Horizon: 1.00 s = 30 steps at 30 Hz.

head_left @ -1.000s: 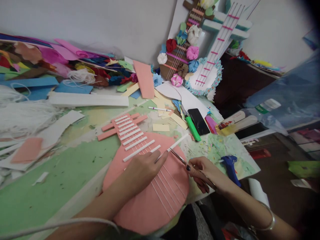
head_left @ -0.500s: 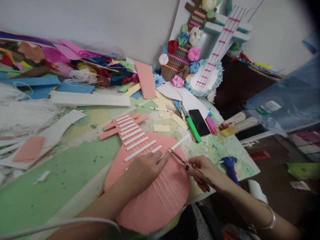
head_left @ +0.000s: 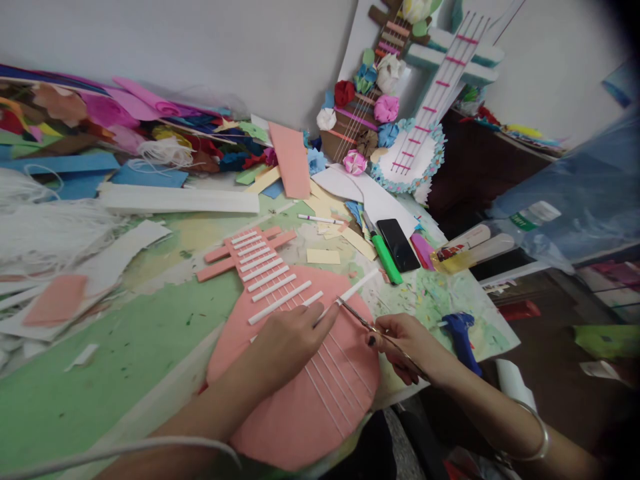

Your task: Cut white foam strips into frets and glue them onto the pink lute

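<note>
A pink lute-shaped paper craft (head_left: 300, 427) lies on the table in front of me, with white strings down its body and white crosspieces on its neck. My left hand (head_left: 295, 337) rests on it, fingers together, pinning a white strip (head_left: 360, 285) that juts up to the right past the fingertips. In my right hand (head_left: 405, 343) is a slim metal pair of scissors (head_left: 354, 312). Their tips meet the strip right beside my left fingertips. Whether the blades are parted is too fine to make out. My left palm hides part of the strings and a crosspiece.
A green-handled tool (head_left: 386, 259) and a black phone (head_left: 399, 245) lie beyond the craft. A blue glue gun (head_left: 460, 337) sits near the right edge. Coloured paper (head_left: 110, 110) and white cord (head_left: 45, 227) cover the back left. Two decorated instrument crafts (head_left: 413, 150) lean on the wall.
Both hands stay nearly in place, the scissors' tips still at the strip. The right fingers and scissors have shifted very slightly. The whole view has drifted a little.
</note>
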Available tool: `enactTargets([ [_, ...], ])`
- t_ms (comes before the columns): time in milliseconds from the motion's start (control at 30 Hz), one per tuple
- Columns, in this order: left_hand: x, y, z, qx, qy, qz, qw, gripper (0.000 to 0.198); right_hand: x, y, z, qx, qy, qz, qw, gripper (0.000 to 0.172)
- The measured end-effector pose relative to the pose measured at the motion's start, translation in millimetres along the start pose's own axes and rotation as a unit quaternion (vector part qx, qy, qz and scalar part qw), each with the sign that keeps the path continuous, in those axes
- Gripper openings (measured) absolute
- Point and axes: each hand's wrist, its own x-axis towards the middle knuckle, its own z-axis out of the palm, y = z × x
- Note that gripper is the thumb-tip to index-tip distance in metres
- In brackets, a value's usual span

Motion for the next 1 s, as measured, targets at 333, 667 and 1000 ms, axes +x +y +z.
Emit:
enactTargets([
  [333,0.9,0.6,0.2,-0.006,0.0,0.002,1.0,0.038,4.2,7.5,0.8,-0.036,0.017,0.005,0.999,0.044],
  [667,1.1,1.3,1.3,-0.005,0.019,0.006,1.0,0.037,1.9,3.3,1.8,-0.009,0.003,0.004,1.0,0.041],
  [1000,1.1,1.2,1.0,-0.001,0.031,0.011,0.999,0.035,1.1,-0.4,3.9,-0.066,0.023,0.013,0.997,0.045],
])
